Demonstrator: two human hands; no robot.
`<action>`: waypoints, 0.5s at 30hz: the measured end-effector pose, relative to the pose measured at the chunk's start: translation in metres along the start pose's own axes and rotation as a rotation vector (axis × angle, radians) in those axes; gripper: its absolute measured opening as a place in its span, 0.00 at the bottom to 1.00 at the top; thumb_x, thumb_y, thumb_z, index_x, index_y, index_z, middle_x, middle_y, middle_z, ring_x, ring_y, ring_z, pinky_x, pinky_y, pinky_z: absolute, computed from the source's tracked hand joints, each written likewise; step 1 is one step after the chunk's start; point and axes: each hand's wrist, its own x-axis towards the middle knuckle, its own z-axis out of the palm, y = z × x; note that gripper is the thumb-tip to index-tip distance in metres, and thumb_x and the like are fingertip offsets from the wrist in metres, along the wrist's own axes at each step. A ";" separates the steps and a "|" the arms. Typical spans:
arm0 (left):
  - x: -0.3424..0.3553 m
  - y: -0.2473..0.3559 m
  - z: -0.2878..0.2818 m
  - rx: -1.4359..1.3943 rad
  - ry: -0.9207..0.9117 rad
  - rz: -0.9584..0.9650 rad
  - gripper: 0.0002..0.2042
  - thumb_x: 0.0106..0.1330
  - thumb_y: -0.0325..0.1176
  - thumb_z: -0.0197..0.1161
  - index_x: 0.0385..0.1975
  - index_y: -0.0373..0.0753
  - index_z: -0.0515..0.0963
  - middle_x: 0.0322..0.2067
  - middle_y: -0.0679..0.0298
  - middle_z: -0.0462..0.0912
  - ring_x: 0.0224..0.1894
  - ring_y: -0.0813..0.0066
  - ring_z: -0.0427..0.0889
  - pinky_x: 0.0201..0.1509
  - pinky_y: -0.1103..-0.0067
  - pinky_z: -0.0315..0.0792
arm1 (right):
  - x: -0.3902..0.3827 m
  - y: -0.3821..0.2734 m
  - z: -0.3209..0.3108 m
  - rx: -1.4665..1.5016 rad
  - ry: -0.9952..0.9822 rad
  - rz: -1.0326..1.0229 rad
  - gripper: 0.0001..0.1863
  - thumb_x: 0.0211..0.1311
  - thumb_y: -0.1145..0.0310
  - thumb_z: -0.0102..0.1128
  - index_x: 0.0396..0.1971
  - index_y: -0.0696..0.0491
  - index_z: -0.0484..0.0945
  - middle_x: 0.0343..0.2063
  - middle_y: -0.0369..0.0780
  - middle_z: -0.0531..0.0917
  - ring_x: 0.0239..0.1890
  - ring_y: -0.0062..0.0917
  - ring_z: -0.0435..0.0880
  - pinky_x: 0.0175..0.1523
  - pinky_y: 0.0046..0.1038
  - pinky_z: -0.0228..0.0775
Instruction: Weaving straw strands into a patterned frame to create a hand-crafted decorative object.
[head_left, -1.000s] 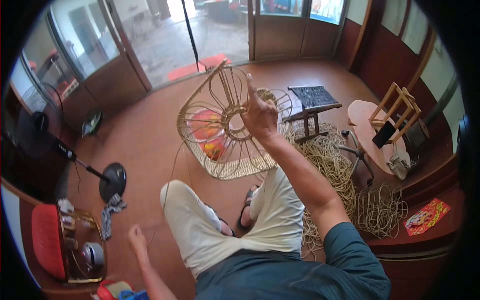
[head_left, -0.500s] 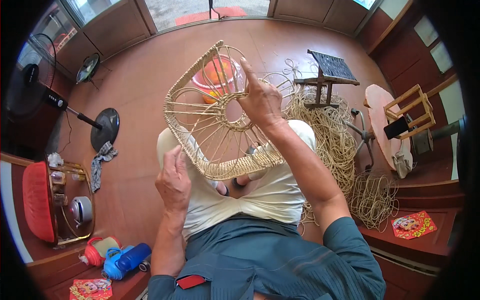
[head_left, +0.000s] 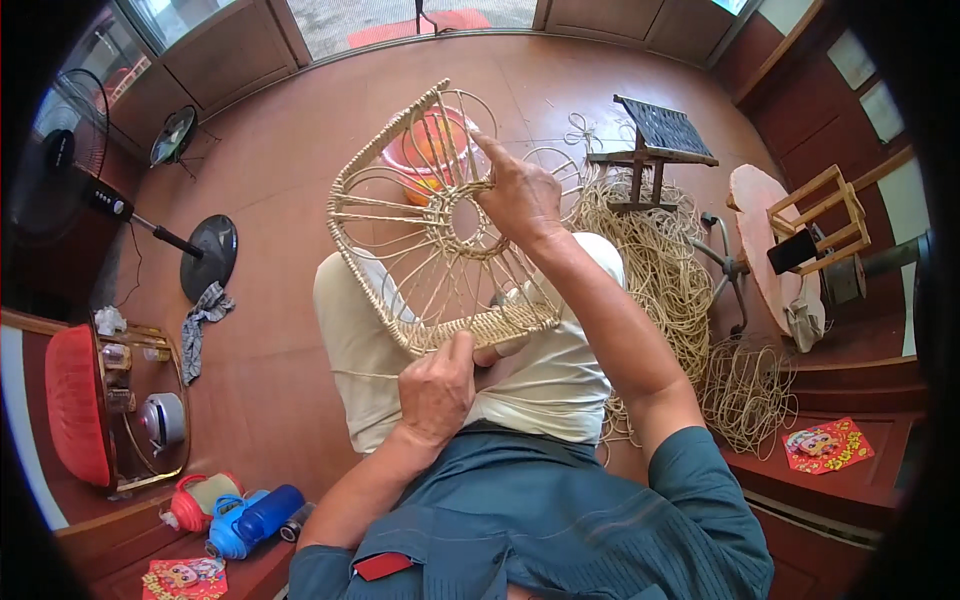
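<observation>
A half-made basket (head_left: 440, 215) of tan twisted cord is tilted above my knees, with cord spokes running from a central ring to a braided wall. My right hand (head_left: 522, 200) is closed on the central ring, its index finger stretched along the spokes. At the basket's near wall, my left hand (head_left: 437, 393) is closed with its thumb up against the weave. A thin cord (head_left: 365, 375) runs leftward from that hand across my left thigh; the fingertips themselves are hidden.
Heaped loose cord (head_left: 655, 270) covers the floor to my right, near a dark-topped stool (head_left: 665, 135). A pink basin (head_left: 400, 150) stands beyond the basket. On the left are a fan base (head_left: 210, 258) and blue bottle (head_left: 270, 510).
My left hand has moved right and nearer my body, from beside the basket's left corner to its near wall. A cord now stretches across my left thigh. My right hand keeps its hold.
</observation>
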 end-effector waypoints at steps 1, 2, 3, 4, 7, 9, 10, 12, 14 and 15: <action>0.001 0.001 0.001 0.032 -0.004 0.035 0.06 0.67 0.28 0.63 0.33 0.43 0.72 0.24 0.58 0.78 0.24 0.58 0.83 0.28 0.65 0.75 | 0.000 0.001 0.000 0.015 0.022 -0.020 0.40 0.61 0.58 0.75 0.75 0.31 0.74 0.33 0.41 0.92 0.39 0.42 0.93 0.45 0.46 0.82; 0.002 0.003 0.003 0.042 0.003 0.044 0.06 0.67 0.28 0.63 0.33 0.43 0.72 0.24 0.58 0.78 0.24 0.58 0.83 0.28 0.65 0.75 | -0.001 0.002 0.000 0.027 0.002 -0.029 0.38 0.61 0.59 0.75 0.74 0.33 0.75 0.33 0.41 0.92 0.39 0.42 0.93 0.45 0.47 0.83; 0.002 0.005 0.007 0.085 -0.016 0.074 0.06 0.67 0.28 0.64 0.33 0.43 0.72 0.25 0.59 0.78 0.25 0.58 0.83 0.29 0.65 0.75 | 0.000 0.003 0.000 0.023 -0.032 -0.022 0.37 0.61 0.60 0.75 0.72 0.34 0.76 0.34 0.41 0.92 0.39 0.42 0.93 0.45 0.47 0.83; 0.003 0.005 0.010 0.116 -0.042 0.103 0.06 0.66 0.28 0.64 0.33 0.43 0.72 0.26 0.60 0.77 0.25 0.59 0.83 0.29 0.66 0.75 | 0.000 0.003 -0.001 0.033 -0.009 -0.041 0.37 0.61 0.60 0.75 0.72 0.34 0.76 0.34 0.41 0.92 0.39 0.42 0.93 0.45 0.47 0.83; -0.005 0.003 0.013 0.092 -0.009 0.101 0.06 0.65 0.28 0.65 0.33 0.44 0.73 0.24 0.61 0.77 0.25 0.60 0.83 0.30 0.65 0.75 | -0.005 0.006 -0.001 0.030 -0.038 0.005 0.33 0.60 0.63 0.75 0.68 0.37 0.80 0.36 0.44 0.92 0.41 0.44 0.93 0.47 0.49 0.85; -0.012 -0.003 0.012 0.110 0.018 0.153 0.06 0.66 0.29 0.65 0.33 0.44 0.73 0.24 0.61 0.77 0.25 0.60 0.83 0.30 0.65 0.75 | -0.006 0.007 0.002 0.052 -0.021 0.027 0.32 0.59 0.63 0.75 0.67 0.37 0.81 0.37 0.45 0.92 0.41 0.45 0.93 0.47 0.49 0.85; -0.015 -0.006 0.012 0.115 -0.001 0.157 0.06 0.66 0.29 0.65 0.33 0.44 0.73 0.24 0.61 0.77 0.25 0.59 0.83 0.30 0.64 0.75 | -0.005 0.008 0.004 0.085 -0.037 0.032 0.32 0.59 0.63 0.76 0.66 0.38 0.82 0.37 0.45 0.92 0.41 0.45 0.93 0.47 0.49 0.85; -0.015 -0.013 0.012 0.090 -0.062 0.140 0.05 0.66 0.29 0.65 0.33 0.44 0.74 0.24 0.61 0.78 0.25 0.59 0.83 0.30 0.64 0.75 | -0.006 0.013 0.007 0.100 -0.034 0.030 0.31 0.59 0.62 0.76 0.65 0.38 0.82 0.37 0.45 0.92 0.42 0.45 0.93 0.48 0.49 0.85; -0.017 -0.014 0.013 0.073 -0.024 0.145 0.03 0.67 0.29 0.65 0.35 0.43 0.76 0.25 0.60 0.79 0.26 0.56 0.83 0.31 0.63 0.75 | -0.009 0.018 0.011 0.111 -0.088 0.098 0.29 0.59 0.61 0.75 0.63 0.37 0.84 0.36 0.44 0.92 0.43 0.44 0.93 0.49 0.48 0.84; -0.018 -0.016 0.012 0.033 -0.011 0.102 0.02 0.68 0.28 0.64 0.37 0.42 0.79 0.26 0.59 0.80 0.27 0.54 0.83 0.32 0.63 0.75 | -0.011 0.020 0.013 0.108 -0.056 0.103 0.29 0.59 0.61 0.75 0.63 0.37 0.84 0.36 0.44 0.92 0.43 0.44 0.93 0.49 0.48 0.84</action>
